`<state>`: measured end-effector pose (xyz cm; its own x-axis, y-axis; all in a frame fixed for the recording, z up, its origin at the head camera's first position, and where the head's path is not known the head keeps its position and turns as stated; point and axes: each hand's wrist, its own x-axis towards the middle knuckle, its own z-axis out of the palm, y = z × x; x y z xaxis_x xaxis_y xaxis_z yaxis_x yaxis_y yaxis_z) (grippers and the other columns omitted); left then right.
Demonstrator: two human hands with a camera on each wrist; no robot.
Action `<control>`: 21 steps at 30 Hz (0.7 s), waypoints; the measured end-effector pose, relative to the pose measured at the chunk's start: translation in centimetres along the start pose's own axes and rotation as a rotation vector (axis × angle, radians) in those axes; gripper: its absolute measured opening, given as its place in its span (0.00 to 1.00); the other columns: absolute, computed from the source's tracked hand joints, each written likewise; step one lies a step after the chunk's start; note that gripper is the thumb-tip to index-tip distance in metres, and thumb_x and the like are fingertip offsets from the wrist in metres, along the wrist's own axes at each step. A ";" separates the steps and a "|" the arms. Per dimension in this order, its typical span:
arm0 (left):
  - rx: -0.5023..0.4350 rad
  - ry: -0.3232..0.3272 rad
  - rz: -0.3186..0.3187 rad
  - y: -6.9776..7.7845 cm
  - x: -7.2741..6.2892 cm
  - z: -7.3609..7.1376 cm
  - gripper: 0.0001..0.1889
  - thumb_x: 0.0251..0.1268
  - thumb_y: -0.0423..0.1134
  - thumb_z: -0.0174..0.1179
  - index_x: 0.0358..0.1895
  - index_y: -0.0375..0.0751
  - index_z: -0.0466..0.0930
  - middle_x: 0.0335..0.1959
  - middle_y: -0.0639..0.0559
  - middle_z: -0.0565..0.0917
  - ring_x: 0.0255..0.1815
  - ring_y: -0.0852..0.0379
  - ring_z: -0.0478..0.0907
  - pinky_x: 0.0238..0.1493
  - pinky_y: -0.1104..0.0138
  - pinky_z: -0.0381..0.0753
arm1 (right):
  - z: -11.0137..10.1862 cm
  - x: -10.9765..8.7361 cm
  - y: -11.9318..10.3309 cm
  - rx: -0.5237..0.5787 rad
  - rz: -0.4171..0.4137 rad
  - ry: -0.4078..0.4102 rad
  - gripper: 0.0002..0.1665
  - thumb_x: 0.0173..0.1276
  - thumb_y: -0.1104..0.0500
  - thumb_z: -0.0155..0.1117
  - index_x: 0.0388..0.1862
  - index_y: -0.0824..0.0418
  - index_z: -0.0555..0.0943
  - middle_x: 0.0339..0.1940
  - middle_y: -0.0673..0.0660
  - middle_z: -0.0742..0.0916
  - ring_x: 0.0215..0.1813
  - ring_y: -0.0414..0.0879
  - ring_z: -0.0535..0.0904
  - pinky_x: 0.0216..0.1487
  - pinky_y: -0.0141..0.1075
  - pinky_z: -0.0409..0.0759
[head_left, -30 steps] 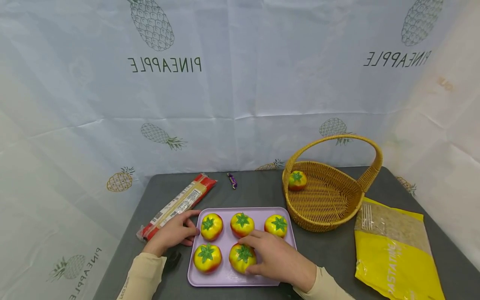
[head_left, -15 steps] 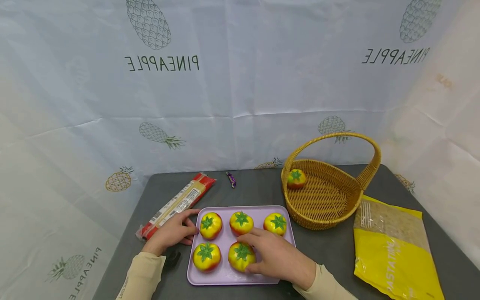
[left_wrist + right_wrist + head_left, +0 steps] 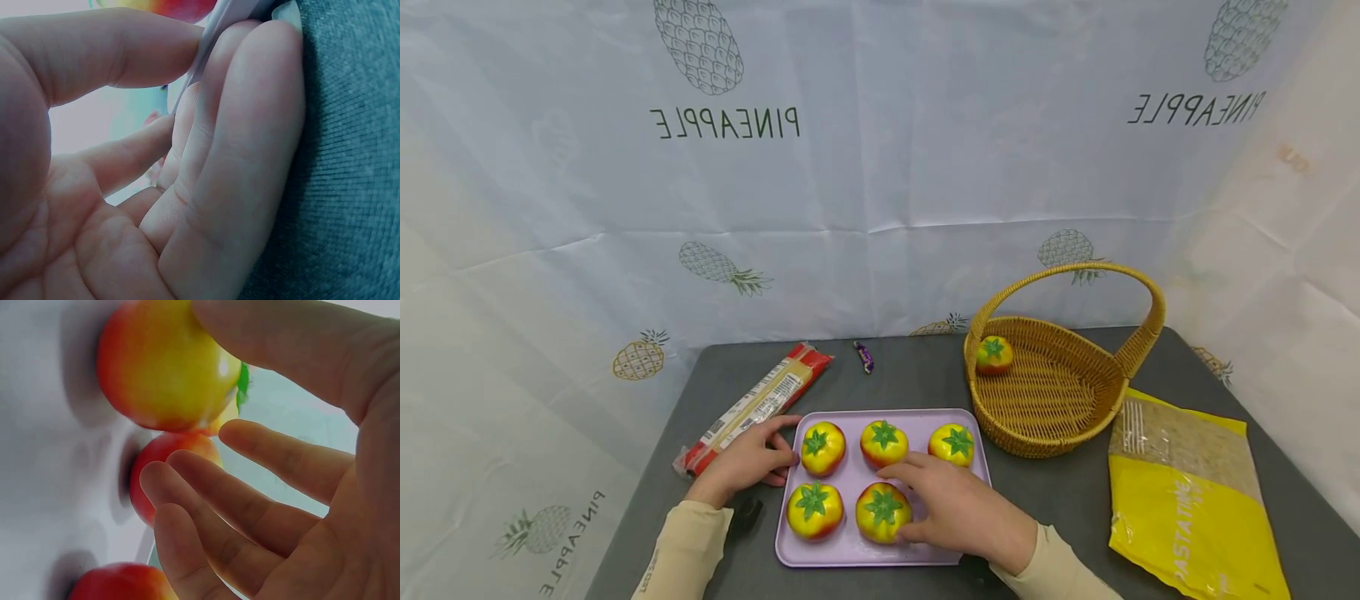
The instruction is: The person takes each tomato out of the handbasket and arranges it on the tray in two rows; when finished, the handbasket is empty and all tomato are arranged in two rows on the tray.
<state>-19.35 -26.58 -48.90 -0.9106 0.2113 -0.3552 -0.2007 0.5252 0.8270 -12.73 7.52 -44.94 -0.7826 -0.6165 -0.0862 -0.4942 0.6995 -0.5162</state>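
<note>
A lilac tray (image 3: 850, 557) holds several artificial fruits, yellow and red with green star-shaped leaves, like persimmons or tomatoes. My left hand (image 3: 748, 462) pinches the tray's left rim; in the left wrist view the thumb and fingers meet at the tray edge (image 3: 215, 37). My right hand (image 3: 958, 508) hovers around the right side of the front middle fruit (image 3: 882, 512), its fingers loosely spread. In the right wrist view the thumb overlaps a near fruit (image 3: 165, 369), while the other fingers stand away from it; whether the thumb touches cannot be told.
A wicker basket (image 3: 1045, 408) with a tall handle and one fruit (image 3: 994, 356) inside stands behind the tray at right. A yellow pasta bag (image 3: 1187, 508) lies at far right. A red-ended packet (image 3: 756, 408) lies at left, near a purple-wrapped candy (image 3: 863, 357).
My right hand has eased slightly rightward, and its fingers have loosened from the front middle fruit. The fruit stays on the tray. My left hand keeps its hold on the rim.
</note>
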 end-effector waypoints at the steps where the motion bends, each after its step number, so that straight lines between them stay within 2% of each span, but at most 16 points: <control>1: 0.000 -0.002 0.001 0.0 0.0 0.0 0.36 0.68 0.37 0.70 0.79 0.41 0.70 0.39 0.44 0.81 0.30 0.50 0.83 0.39 0.59 0.94 | -0.1 0.0 0.0 0.001 0.001 0.002 0.40 0.59 0.47 0.86 0.70 0.49 0.83 0.66 0.44 0.87 0.64 0.41 0.82 0.70 0.46 0.85; 7: -0.004 -0.005 0.002 0.0 0.1 -0.1 0.36 0.69 0.36 0.70 0.79 0.41 0.70 0.39 0.43 0.81 0.30 0.50 0.83 0.39 0.59 0.94 | -0.7 -0.2 0.3 0.009 -0.012 0.019 0.39 0.59 0.48 0.86 0.69 0.51 0.84 0.65 0.47 0.88 0.64 0.45 0.82 0.70 0.48 0.84; 15: -0.015 -0.011 0.006 0.0 0.2 -0.1 0.36 0.69 0.36 0.70 0.79 0.41 0.69 0.39 0.43 0.81 0.31 0.50 0.84 0.39 0.59 0.94 | -1.3 -0.4 0.7 0.004 -0.032 0.034 0.37 0.61 0.49 0.85 0.69 0.54 0.84 0.64 0.49 0.88 0.61 0.44 0.83 0.67 0.45 0.86; 21: -0.016 -0.015 0.011 0.0 0.1 -0.1 0.36 0.69 0.36 0.70 0.79 0.40 0.70 0.39 0.43 0.81 0.31 0.50 0.84 0.39 0.60 0.94 | -1.7 -0.4 1.0 0.019 0.016 0.011 0.38 0.62 0.46 0.84 0.70 0.52 0.84 0.65 0.49 0.88 0.62 0.42 0.82 0.66 0.46 0.87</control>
<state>-19.51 -26.63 -48.89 -0.9072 0.2291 -0.3528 -0.1970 0.5096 0.8376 -13.54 9.08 -43.94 -0.7943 -0.6016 -0.0851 -0.4746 0.7018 -0.5312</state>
